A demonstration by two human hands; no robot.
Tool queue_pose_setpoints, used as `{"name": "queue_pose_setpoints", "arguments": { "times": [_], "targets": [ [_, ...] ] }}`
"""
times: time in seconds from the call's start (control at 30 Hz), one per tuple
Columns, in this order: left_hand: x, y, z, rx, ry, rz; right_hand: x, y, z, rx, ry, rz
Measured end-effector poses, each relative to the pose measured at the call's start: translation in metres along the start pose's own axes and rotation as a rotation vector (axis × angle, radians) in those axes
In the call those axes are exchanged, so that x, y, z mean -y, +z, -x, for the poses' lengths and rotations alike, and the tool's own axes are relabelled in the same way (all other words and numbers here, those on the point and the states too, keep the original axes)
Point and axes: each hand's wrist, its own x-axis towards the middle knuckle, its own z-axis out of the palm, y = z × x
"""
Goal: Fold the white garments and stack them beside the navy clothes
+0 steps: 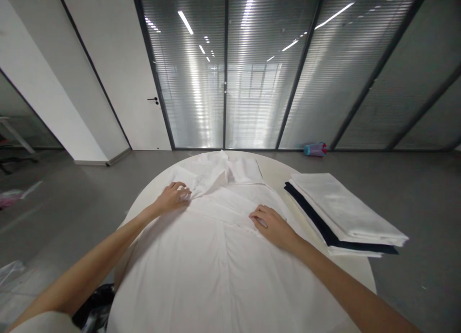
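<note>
A white shirt (205, 256) with a buttoned front strip lies spread over a round table (283, 168), its near part filling the lower middle of the view. Toward the far end the cloth is bunched and creased. My left hand (173, 197) is closed on the shirt at its far left side, fingers curled over the fabric. On the right side, my right hand (272, 225) pinches the cloth with thumb and fingertips close together. Part of the fabric under both hands is hidden.
A stack of folded white and dark cloth (345, 208) lies at the table's right, overhanging the edge. A blue and pink basket (315, 149) stands on the floor by the glass wall. Clear plastic (12, 271) and a black bag (95, 302) lie at the left.
</note>
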Motion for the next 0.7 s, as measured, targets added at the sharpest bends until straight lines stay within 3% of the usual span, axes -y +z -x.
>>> {"name": "queue_pose_setpoints", "arguments": {
  "times": [0.17, 0.33, 0.43, 0.53, 0.63, 0.7],
  "targets": [
    [-0.016, 0.004, -0.022, -0.118, 0.054, -0.225, 0.030, 0.014, -0.063, 0.012, -0.083, -0.052],
    [-0.084, -0.012, -0.072, -0.425, 0.225, -0.500, 0.037, 0.050, -0.150, 0.098, -0.007, 0.057],
    [-0.132, -0.031, -0.101, -0.546, 0.293, -0.523, 0.018, 0.058, -0.181, 0.114, 0.106, 0.110],
    [-0.167, -0.051, -0.117, -0.619, 0.307, -0.497, -0.014, 0.050, -0.187, 0.123, 0.224, 0.158],
    [-0.180, -0.066, -0.115, -0.669, 0.320, -0.483, -0.051, 0.030, -0.179, 0.115, 0.345, 0.218],
    [-0.174, -0.071, -0.102, -0.653, 0.375, -0.488, -0.075, 0.016, -0.172, 0.114, 0.420, 0.253]
  ]
}}
